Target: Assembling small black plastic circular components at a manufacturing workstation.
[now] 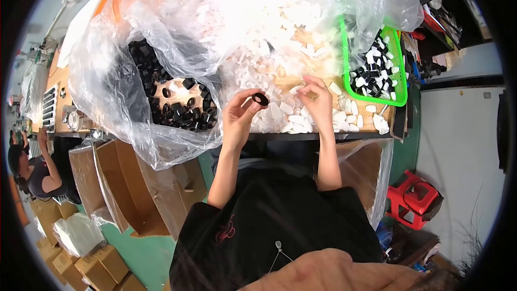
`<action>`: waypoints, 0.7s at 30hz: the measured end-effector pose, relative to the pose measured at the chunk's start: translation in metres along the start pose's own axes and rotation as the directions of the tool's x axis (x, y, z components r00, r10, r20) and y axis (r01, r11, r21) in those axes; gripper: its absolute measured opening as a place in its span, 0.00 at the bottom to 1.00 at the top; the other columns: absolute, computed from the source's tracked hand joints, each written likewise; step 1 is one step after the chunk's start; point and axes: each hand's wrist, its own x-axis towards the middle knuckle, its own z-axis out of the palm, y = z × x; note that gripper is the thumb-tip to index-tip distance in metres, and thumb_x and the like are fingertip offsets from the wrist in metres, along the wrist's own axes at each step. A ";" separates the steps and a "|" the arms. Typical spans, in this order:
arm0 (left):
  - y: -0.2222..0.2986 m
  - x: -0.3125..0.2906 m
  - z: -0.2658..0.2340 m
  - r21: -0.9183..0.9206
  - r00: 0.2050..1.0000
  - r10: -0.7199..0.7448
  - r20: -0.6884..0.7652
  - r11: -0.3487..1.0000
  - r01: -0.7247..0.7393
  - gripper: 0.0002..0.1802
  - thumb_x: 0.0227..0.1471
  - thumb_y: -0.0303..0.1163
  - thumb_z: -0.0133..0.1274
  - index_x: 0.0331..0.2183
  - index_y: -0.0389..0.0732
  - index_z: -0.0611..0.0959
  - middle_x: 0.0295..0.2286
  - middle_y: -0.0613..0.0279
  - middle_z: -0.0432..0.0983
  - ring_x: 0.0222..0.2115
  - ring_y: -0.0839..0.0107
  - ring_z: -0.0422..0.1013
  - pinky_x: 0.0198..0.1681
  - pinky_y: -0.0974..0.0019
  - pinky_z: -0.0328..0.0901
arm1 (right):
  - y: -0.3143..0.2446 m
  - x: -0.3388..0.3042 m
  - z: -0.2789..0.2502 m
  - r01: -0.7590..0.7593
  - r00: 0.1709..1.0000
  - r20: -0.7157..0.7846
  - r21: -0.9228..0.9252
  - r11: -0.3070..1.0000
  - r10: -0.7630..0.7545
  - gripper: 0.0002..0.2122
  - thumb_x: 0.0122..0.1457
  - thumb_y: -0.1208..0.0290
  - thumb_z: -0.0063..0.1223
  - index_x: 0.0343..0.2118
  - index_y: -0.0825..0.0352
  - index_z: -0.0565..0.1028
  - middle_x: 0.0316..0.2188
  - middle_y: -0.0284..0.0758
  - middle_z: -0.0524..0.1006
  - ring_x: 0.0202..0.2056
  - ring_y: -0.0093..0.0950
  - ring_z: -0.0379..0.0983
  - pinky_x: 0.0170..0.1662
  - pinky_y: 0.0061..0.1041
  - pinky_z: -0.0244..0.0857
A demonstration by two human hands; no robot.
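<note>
My left hand (239, 116) is closed on a round black cap (260, 99), its open end showing, held between thumb and fingers above the table's front. To its right, my right hand (319, 101) pinches a small whitish piece (297, 89), partly hidden by the fingertips; its exact kind is too small to tell. Below and around both hands spreads a pile of small white plastic pieces (280, 116). At the left, many loose black caps (188, 114) lie inside a clear plastic bag (102, 89) opened on the table.
A green basket (401, 70) with black and white pieces stands at the right. Clear plastic sheeting (177, 0) covers the back. Open cardboard boxes (126, 183) stand below the table, and a red stool (412, 199) at the right. Another person (40, 175) works far left.
</note>
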 end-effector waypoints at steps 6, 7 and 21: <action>-0.008 0.000 -0.006 -0.120 0.998 -0.066 0.000 0.991 0.065 0.17 0.58 0.21 0.51 0.50 0.32 0.76 0.46 0.53 0.75 0.44 0.61 0.75 0.50 0.64 0.70 | -0.009 -0.004 0.014 0.168 0.959 0.235 -0.027 0.985 -0.157 0.07 0.44 0.79 0.65 0.27 0.68 0.79 0.41 0.35 0.79 0.44 0.34 0.73 0.46 0.28 0.66; -0.008 0.000 -0.007 -0.152 0.997 -0.074 -0.006 0.986 0.072 0.17 0.58 0.21 0.50 0.50 0.32 0.76 0.46 0.54 0.75 0.44 0.61 0.75 0.50 0.65 0.70 | -0.010 -0.004 0.015 0.167 0.960 0.233 -0.026 0.986 -0.157 0.07 0.44 0.79 0.65 0.27 0.68 0.79 0.41 0.35 0.79 0.44 0.34 0.73 0.46 0.28 0.66; -0.008 0.004 -0.009 -0.145 0.995 -0.066 -0.080 0.988 0.054 0.16 0.60 0.22 0.50 0.50 0.32 0.76 0.43 0.56 0.76 0.43 0.66 0.75 0.48 0.67 0.71 | -0.072 -0.017 0.016 0.109 0.994 -0.051 0.336 0.936 -0.097 0.08 0.53 0.79 0.62 0.36 0.67 0.76 0.30 0.34 0.77 0.28 0.25 0.71 0.33 0.20 0.65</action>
